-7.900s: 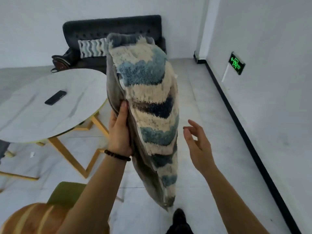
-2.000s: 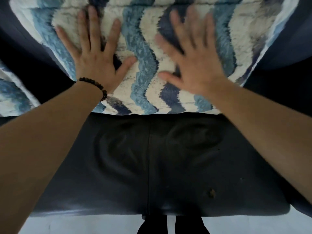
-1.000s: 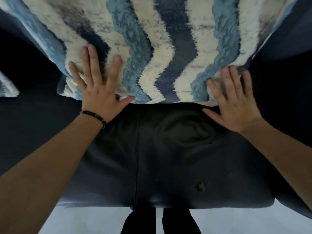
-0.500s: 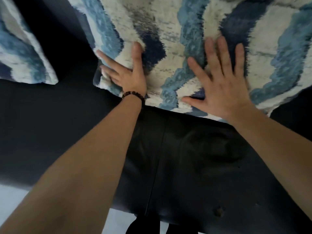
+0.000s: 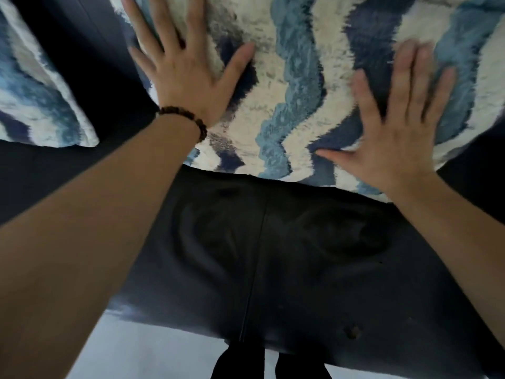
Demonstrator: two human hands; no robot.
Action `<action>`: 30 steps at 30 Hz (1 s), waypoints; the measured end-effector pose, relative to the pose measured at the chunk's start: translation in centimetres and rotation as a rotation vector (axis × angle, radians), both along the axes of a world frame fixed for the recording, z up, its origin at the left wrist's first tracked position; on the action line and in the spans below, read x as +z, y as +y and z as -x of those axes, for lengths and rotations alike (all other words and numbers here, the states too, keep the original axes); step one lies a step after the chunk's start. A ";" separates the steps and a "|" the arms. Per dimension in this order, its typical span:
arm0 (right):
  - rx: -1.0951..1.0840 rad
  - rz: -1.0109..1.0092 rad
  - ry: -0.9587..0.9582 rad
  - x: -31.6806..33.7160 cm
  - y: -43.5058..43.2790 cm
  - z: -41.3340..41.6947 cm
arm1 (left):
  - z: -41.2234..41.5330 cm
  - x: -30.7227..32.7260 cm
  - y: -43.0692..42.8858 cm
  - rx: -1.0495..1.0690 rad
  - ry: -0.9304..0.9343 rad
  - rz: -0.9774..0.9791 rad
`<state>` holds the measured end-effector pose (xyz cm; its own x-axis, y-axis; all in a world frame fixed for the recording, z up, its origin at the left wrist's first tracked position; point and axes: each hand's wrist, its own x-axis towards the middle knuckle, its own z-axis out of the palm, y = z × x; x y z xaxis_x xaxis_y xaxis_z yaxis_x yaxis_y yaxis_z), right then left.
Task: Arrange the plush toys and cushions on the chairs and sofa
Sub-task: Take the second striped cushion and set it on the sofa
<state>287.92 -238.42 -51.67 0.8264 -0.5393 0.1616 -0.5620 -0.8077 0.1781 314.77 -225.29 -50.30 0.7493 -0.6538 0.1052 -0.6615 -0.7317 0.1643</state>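
A shaggy cushion (image 5: 295,86) with wavy blue, navy and cream stripes leans at the back of the dark leather sofa (image 5: 273,255). My left hand (image 5: 188,69), with a bead bracelet on the wrist, lies flat on the cushion's left part, fingers spread. My right hand (image 5: 396,124) lies flat on its lower right part, fingers apart and slightly blurred. Neither hand grips anything. A second cushion (image 5: 35,86) with the same pattern rests on the sofa to the left, apart from the first.
The sofa's dark seat fills the lower middle, with a seam down its centre and a small brown spot (image 5: 351,330) near the front edge. Pale floor (image 5: 153,348) shows below the sofa's front edge, with my dark shoes (image 5: 270,365) at the bottom.
My left hand has opened out from the cushion's lower left corner and lies flat higher up. My right hand has shifted to the right across the cushion. The cushion stays against the sofa back.
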 end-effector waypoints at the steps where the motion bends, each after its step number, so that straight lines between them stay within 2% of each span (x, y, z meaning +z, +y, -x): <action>1: -0.063 -0.010 -0.013 0.0 1.0 0.2 | 1.2 0.0 0.7 0.023 -0.006 0.038; 4: -0.269 -0.082 -0.141 -0.9 4.4 1.6 | 5.6 -1.7 3.8 0.076 0.037 0.200; 6: -0.400 -0.210 -0.232 -2.3 6.3 3.2 | 8.8 -4.0 6.5 0.089 0.244 0.228; 8: -0.462 -0.353 -0.191 -4.3 7.6 4.8 | 11.6 -6.5 8.8 0.091 0.511 0.142; 9: -0.470 -0.405 -0.133 -5.3 8.0 5.6 | 12.6 -7.6 9.6 0.069 0.574 0.074; 11: -0.471 -0.471 -0.048 -7.1 8.5 6.4 | 13.9 -9.1 10.0 0.034 0.571 -0.040; 13: -0.483 -0.511 -0.060 -7.7 8.6 6.4 | 14.6 -9.4 9.3 0.077 0.567 -0.060; 18: -0.572 -0.540 -0.112 -6.9 9.0 7.6 | 14.5 -7.8 8.3 0.131 0.558 0.087; 22: -0.890 -0.822 -0.439 -6.9 7.1 8.4 | 12.3 -6.9 6.7 0.155 0.726 0.250; 24: -0.992 -0.906 -0.525 -6.5 6.1 8.0 | 11.8 -6.5 5.7 0.176 0.777 0.255; 27: -1.029 -0.825 -0.626 -5.0 6.0 6.5 | 12.4 -6.1 5.9 0.231 0.773 0.297; 28: -0.977 -0.712 -0.688 -4.2 6.1 6.0 | 12.6 -5.8 6.0 0.248 0.715 0.348; 30: -0.727 -0.488 -0.726 -2.3 6.1 4.8 | 12.5 -4.5 5.8 0.256 0.544 0.482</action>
<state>283.10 -232.27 -54.00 0.0888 -0.9893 0.1159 -0.7677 -0.1422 -0.6248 302.22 -219.51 -54.76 0.8987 -0.4287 -0.0920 -0.2163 -0.6161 0.7574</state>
